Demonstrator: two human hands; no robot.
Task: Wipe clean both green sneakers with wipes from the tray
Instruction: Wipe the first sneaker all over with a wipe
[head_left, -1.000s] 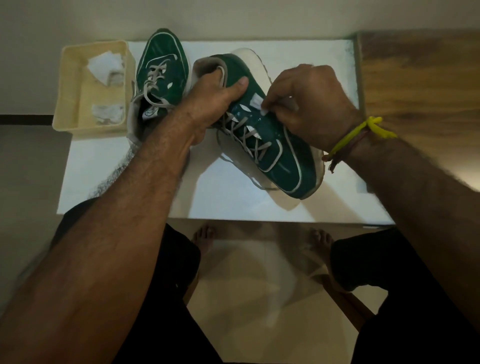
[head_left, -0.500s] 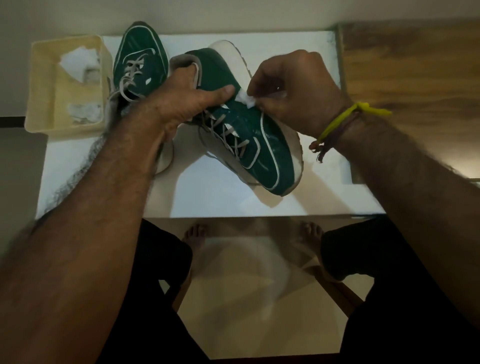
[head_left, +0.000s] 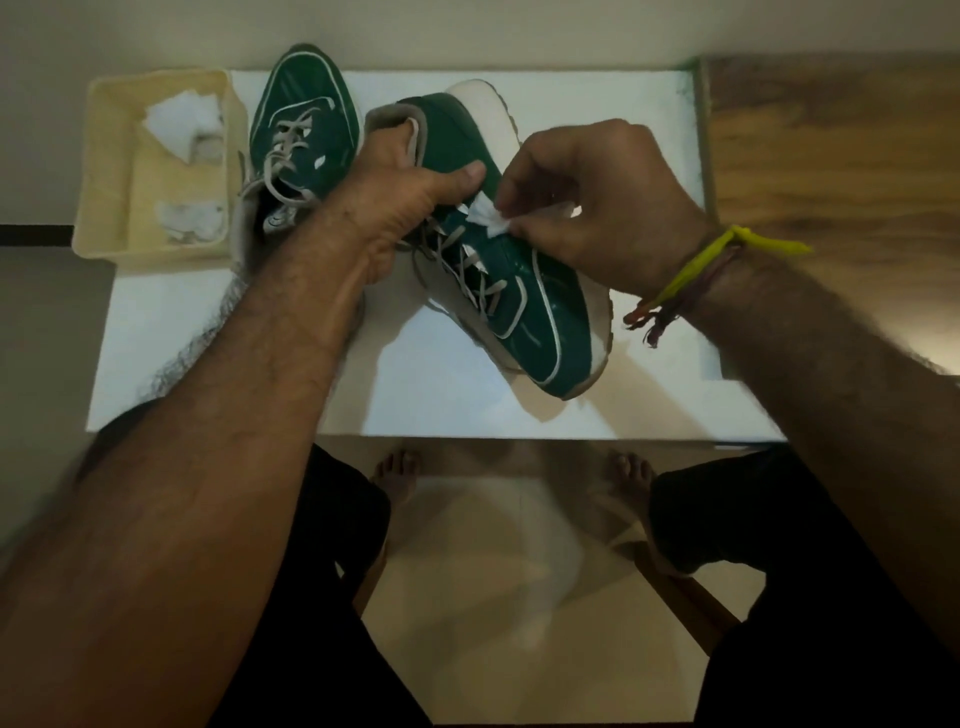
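Nearest, two bare feet rest on a pale, glossy tiled floor (head_left: 483, 561) between knees in black shorts, with a brown wooden bar angling past the right leg. Both bare forearms reach forward over the near edge of a white rectangular tabletop (head_left: 291, 374).

On that top, the left hand (head_left: 400, 202) is clamped on a green leather sneaker with grey laces and a thick white sole (head_left: 540, 322): its fingers go down inside the grey-lined collar and its thumb presses across the green side. The shoe is tipped onto its side, toe toward the person, heel away. The right hand (head_left: 597, 208), with yellow and dark threads tied round the wrist, pinches a small crumpled white wipe (head_left: 491, 218) between thumb and fingertips, against the upper by the top of the laces.

Just left of that, the second green sneaker (head_left: 306, 130) stands upright on the table, toe pointing away; its heel is hidden behind the left forearm. Beside it, at the table's far left corner, sits a cream plastic tray (head_left: 104, 171), overhanging the edge, with one bright white wipe (head_left: 179, 122) at its far end and a greyer crumpled one (head_left: 189, 221) nearer.

To the right is brown wood-grain surface (head_left: 831, 156); beyond is a plain off-white wall. The light is dim, and whether the tilted shoe's toe touches the table I cannot tell.
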